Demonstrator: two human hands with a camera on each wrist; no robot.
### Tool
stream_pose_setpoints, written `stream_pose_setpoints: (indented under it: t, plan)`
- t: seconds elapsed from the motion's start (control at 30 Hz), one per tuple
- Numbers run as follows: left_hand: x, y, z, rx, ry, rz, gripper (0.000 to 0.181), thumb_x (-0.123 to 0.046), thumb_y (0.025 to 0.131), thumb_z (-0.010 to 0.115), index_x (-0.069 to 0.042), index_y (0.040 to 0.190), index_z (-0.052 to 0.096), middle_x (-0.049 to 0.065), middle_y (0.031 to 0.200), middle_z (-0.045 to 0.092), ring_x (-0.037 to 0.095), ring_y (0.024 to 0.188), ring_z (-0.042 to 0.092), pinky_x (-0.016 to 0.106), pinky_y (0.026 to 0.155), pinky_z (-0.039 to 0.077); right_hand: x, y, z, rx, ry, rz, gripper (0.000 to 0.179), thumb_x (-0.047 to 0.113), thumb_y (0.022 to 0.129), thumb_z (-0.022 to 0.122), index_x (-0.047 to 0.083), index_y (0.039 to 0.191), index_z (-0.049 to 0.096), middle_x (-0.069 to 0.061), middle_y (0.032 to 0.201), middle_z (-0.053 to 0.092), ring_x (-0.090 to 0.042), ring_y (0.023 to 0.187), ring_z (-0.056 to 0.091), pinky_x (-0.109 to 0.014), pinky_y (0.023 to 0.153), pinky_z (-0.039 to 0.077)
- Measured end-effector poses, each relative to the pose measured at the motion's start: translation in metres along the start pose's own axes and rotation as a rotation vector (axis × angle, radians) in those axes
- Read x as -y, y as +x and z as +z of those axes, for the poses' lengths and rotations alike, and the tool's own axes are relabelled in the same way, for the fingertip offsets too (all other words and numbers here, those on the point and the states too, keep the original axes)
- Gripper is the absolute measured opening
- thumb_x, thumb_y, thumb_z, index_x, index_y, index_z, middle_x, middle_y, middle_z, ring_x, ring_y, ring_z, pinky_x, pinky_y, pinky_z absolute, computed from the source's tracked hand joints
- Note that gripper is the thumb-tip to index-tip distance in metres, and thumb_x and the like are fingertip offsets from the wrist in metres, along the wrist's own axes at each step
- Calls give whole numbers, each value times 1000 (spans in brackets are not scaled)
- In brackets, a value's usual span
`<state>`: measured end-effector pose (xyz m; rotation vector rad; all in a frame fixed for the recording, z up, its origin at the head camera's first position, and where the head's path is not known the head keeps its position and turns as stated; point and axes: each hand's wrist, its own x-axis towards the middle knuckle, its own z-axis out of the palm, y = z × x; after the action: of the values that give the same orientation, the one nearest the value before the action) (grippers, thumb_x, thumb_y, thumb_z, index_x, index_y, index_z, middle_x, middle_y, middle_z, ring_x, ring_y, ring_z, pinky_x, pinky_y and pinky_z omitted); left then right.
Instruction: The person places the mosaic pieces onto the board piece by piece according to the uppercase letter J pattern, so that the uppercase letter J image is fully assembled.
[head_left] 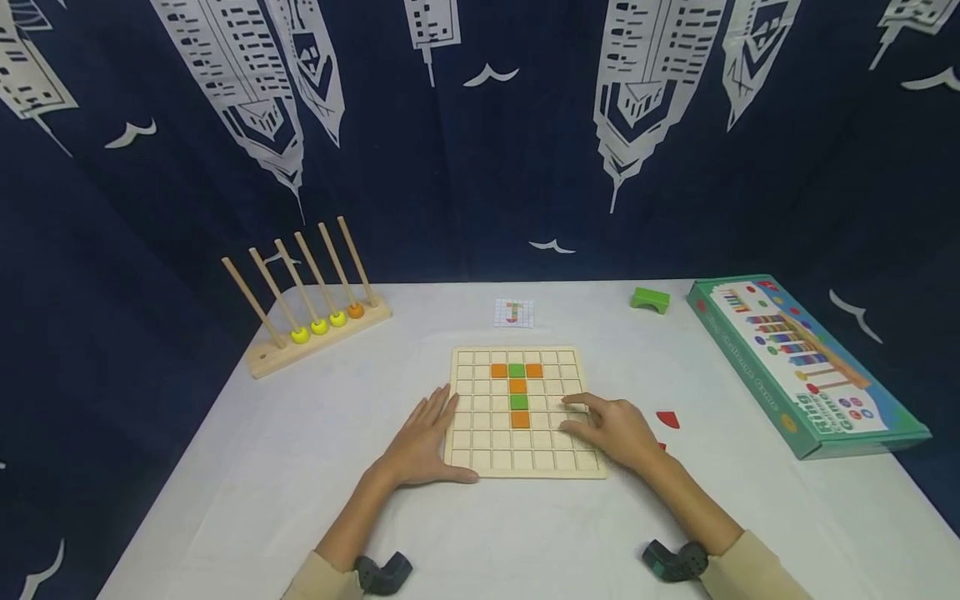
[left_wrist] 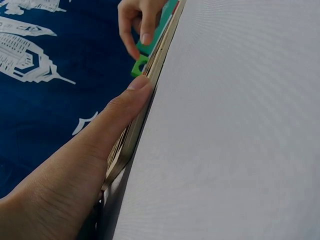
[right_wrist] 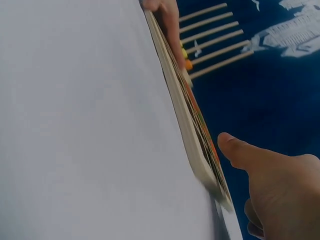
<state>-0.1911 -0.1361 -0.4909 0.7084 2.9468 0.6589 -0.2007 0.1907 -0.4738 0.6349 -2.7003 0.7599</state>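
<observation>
A pale wooden grid board (head_left: 480,458) lies on the table with orange and green square tiles set in its cells. Three tiles make a row, orange, green (head_left: 517,370), orange; below its middle runs a column of orange, green (head_left: 519,402) and orange. My left hand (head_left: 420,446) rests along the board's left edge, fingers straight and thumb (left_wrist: 132,100) on the near edge by the corner. Over the board's right side hovers my right hand (head_left: 618,429), thumb and forefinger apart, nothing visible between them. A red quarter-round piece (head_left: 668,419) lies beside it; another red bit shows partly behind the wrist.
Behind the board lies a small printed card (head_left: 504,313). A peg stand (head_left: 262,360) with yellow and orange beads is at the back left. At the right are a green arch block (head_left: 649,300) and a large game box (head_left: 787,417). A dark patterned curtain (head_left: 465,183) hangs behind.
</observation>
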Motion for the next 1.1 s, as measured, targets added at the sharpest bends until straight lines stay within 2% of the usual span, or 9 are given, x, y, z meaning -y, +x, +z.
stream_pose_setpoints:
  t: [0.23, 0.43, 0.67, 1.1]
  plan:
    - [-2, 1, -1, 3, -6, 5, 131, -85, 53, 58, -5, 148, 15, 11, 154, 5, 19, 140, 0, 37, 112, 5, -42, -25, -29, -105, -149, 39, 42, 37, 73, 77, 14, 106, 68, 13, 47, 26, -1, 43, 18, -21, 39, 19]
    - [-1, 0, 0, 4, -3, 9, 131, -85, 53, 58, -5, 147, 15, 11, 154, 5, 20, 140, 1, 37, 112, 5, -67, -46, -48, -127, -188, 129, 42, 32, 71, 80, 11, 105, 68, 10, 47, 25, -6, 45, 18, -22, 40, 16]
    - [0, 0, -1, -20, -6, 16, 131, -85, 53, 59, -3, 147, 18, 12, 153, 7, 22, 140, 3, 39, 112, 7, -77, -56, -56, -139, -199, 162, 41, 34, 72, 79, 10, 103, 69, 8, 47, 28, -7, 44, 20, -23, 39, 17]
    - [0, 0, 1, -11, -19, 7, 130, -84, 53, 60, -3, 147, 18, 11, 154, 6, 21, 140, 3, 37, 112, 5, -80, -61, -59, -134, -193, 208, 38, 31, 72, 79, 6, 99, 69, 7, 47, 28, -8, 44, 21, -23, 40, 17]
